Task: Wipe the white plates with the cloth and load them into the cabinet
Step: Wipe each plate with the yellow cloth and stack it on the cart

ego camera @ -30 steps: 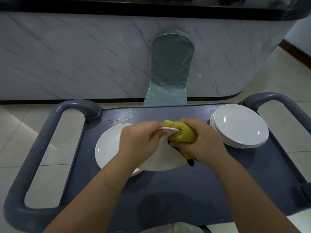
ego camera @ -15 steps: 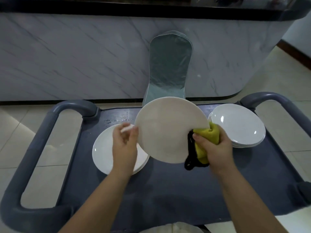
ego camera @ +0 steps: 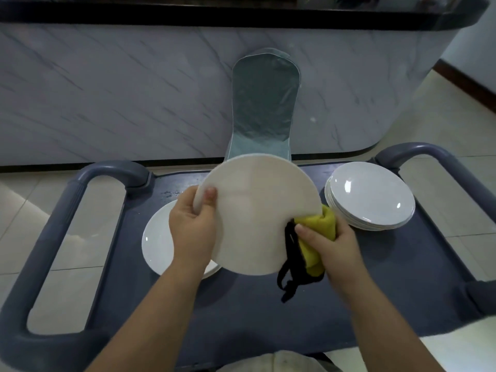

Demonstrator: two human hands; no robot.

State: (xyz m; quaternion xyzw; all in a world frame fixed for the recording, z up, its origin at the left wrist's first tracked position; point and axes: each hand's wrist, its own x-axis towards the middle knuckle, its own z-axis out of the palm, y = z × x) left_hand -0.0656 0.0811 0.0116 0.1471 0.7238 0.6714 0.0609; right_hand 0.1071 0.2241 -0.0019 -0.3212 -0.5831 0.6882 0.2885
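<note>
Fingers (ego camera: 210,195) of the left hand (ego camera: 192,229) pinch the left rim of a white plate (ego camera: 257,216) held up on edge above the cart (ego camera: 241,318), its flat matte face toward the camera. The right hand (ego camera: 336,245) has its fingers curled round a yellow cloth (ego camera: 323,224) pressed at the plate's lower right rim. Another plate (ego camera: 158,237) lies flat below left and a plate stack (ego camera: 370,200) sits far right near the cloth. Bare cart surface lies nearer the person, between grey side handles (ego camera: 67,210), and a faint mark on the cart's far edge is unreadable.
</note>
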